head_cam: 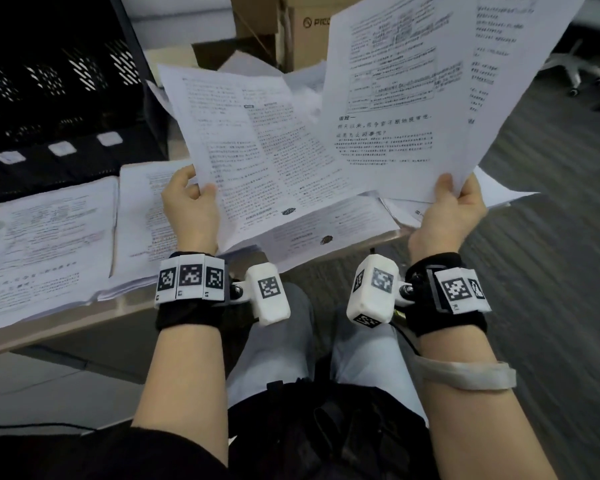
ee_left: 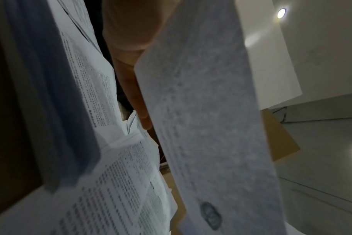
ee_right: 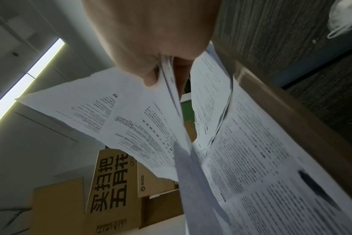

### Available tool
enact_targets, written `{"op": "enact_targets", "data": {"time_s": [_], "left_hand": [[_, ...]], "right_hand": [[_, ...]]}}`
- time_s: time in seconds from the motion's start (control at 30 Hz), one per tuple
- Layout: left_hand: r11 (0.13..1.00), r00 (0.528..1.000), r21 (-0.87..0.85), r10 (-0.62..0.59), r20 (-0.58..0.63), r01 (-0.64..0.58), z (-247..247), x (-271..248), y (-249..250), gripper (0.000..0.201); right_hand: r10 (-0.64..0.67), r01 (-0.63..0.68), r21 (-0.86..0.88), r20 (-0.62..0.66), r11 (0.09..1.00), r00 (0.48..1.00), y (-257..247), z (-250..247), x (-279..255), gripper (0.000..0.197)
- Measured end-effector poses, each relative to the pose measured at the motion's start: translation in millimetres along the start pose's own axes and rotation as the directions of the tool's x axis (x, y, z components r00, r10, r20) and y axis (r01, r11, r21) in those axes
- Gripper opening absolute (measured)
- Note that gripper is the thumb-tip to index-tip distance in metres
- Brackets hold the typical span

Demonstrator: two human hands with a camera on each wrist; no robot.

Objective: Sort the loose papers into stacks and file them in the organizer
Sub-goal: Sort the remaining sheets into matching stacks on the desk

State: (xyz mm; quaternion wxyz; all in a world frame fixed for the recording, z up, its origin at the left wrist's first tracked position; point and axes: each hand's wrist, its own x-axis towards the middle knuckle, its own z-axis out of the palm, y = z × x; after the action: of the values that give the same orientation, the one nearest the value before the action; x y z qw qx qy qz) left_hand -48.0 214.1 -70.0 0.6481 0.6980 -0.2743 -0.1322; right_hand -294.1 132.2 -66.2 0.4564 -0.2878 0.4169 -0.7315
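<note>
My left hand pinches the lower left edge of a printed two-column sheet, lifted above the desk; its underside fills the left wrist view. My right hand grips the bottom corner of a few printed pages, fanned upward at the right; the thumb presses on these pages. Two sorted stacks lie flat on the desk at the left, beside each other. The black mesh organizer stands behind them, with white labels along its front.
More loose papers lie on the desk under the raised sheets, some overhanging the desk edge. Cardboard boxes stand at the back. A chair base is on the floor at the far right.
</note>
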Motion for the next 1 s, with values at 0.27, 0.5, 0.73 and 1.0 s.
{"op": "enact_targets", "data": {"time_s": [0.27, 0.5, 0.73, 1.0], "left_hand": [[0.983, 0.997, 0.182, -0.042, 0.071, 0.028, 31.0, -12.1, -13.1, 0.032], [0.971, 0.995, 0.231, -0.071, 0.070, 0.053, 46.6, -16.8, -24.5, 0.028], [0.965, 0.985, 0.224, -0.158, 0.075, 0.138, 54.8, -19.8, -30.8, 0.027], [0.962, 0.989, 0.229, -0.150, -0.011, 0.149, 63.0, -27.3, -27.3, 0.039]], "right_hand": [[-0.086, 0.087, 0.000, -0.149, 0.996, 0.985, -13.0, -22.5, 23.1, 0.029], [-0.084, 0.084, -0.009, -0.222, 0.996, 0.972, -15.6, -34.8, 29.0, 0.023], [-0.074, 0.081, 0.006, -0.329, 0.997, 0.941, -21.5, -40.6, 30.7, 0.032], [-0.019, 0.022, 0.010, -0.246, 1.000, 0.969, -18.2, -32.6, 25.1, 0.030]]}}
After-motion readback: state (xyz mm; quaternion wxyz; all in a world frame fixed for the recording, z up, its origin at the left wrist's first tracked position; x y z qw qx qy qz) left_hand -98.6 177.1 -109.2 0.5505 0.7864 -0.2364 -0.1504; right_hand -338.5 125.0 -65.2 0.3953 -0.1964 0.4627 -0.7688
